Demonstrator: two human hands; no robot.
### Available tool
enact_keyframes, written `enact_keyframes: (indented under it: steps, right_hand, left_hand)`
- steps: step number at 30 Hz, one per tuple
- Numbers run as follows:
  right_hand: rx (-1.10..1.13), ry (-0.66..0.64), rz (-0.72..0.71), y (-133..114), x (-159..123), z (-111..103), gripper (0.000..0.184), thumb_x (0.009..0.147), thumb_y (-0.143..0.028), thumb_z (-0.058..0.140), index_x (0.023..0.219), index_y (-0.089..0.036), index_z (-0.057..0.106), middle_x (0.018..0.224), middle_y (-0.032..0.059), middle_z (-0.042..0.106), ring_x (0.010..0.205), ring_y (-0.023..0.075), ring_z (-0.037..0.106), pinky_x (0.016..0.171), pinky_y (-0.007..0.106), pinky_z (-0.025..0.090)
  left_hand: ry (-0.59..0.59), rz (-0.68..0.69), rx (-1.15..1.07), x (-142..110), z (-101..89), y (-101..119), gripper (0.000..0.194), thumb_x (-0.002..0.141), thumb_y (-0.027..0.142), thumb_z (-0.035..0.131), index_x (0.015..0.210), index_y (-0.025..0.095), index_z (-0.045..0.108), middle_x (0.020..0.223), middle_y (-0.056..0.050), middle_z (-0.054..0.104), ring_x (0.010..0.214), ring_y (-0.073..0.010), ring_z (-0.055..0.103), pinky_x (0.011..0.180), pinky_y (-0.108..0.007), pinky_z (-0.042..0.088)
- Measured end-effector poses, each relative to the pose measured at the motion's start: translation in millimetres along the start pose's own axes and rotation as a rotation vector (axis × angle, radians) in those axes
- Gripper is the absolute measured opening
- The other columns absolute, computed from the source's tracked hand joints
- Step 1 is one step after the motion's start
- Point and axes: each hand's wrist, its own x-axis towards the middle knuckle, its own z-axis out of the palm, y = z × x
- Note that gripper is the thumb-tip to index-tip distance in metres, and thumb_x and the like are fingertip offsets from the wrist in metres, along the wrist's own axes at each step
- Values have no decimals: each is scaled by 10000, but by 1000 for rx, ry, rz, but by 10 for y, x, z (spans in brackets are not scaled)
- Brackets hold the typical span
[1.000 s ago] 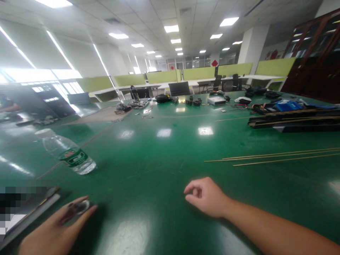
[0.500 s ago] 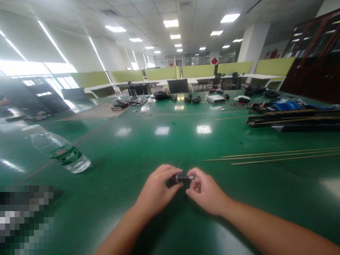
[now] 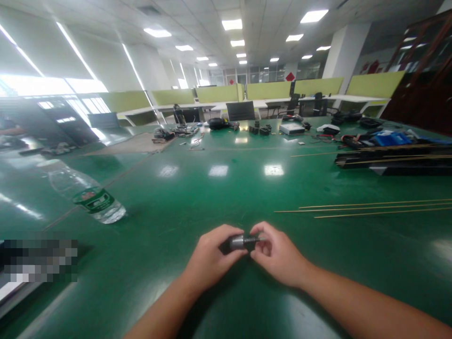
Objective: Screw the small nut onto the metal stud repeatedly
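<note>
Hands, left hand (image 3: 212, 256) and right hand (image 3: 278, 256), still pinch small metal cylinder (image 3: 242, 242), now slightly lower.

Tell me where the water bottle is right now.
In the head view, the water bottle stands on the green table to the person's left, beyond the left hand and apart from it, with a blurred-out patch nearer the table's edge.

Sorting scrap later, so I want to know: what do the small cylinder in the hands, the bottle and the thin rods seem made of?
Small cylinder: likely metal, with a silvery sheen and a dark end. Bottle: clear plastic, see-through, green label. Thin rods: possibly brass, yellow-gold and glinting, though they are too thin to be sure.
</note>
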Motion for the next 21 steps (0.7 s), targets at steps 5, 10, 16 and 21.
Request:
enact_keyframes:
  steps: [5, 10, 16, 21]
  right_hand:
    - [31, 13, -19, 12, -5, 15, 329, 756, -87, 613, 1056, -204, 547, 696, -54, 548, 561, 89, 476, 520, 188, 362]
    - [15, 27, -45, 4, -3, 3, 285, 772, -128, 634, 1044, -204, 597, 851, -11, 616, 594, 89, 513, 558, 199, 406]
    - [-6, 22, -59, -24, -4, 2, 222, 779, -156, 652, 998, -191, 644, 846, 0, 655, 672, 121, 569, 628, 220, 454]
    - [7, 21, -50, -10, 9, 9, 147, 791, -175, 656, 937, -175, 671, 853, 17, 692, 712, 140, 609, 671, 237, 482]
  left_hand:
    - [10, 5, -1, 13, -16, 20, 224, 786, 201, 727, 1003, 231, 683, 951, -19, 721, 871, -164, 664, 792, -270, 509]
    - [-13, 26, -19, 20, -2, 33, 207, 794, 210, 718, 1000, 220, 690, 947, -37, 723, 862, -169, 669, 797, -275, 520]
    - [-20, 39, -30, 24, 11, 49, 187, 793, 186, 708, 978, 220, 703, 927, -35, 721, 846, -162, 667, 771, -260, 524]
    - [17, 38, -34, 25, 23, 68, 180, 789, 207, 715, 969, 219, 716, 910, -38, 723, 829, -163, 672, 753, -259, 534]
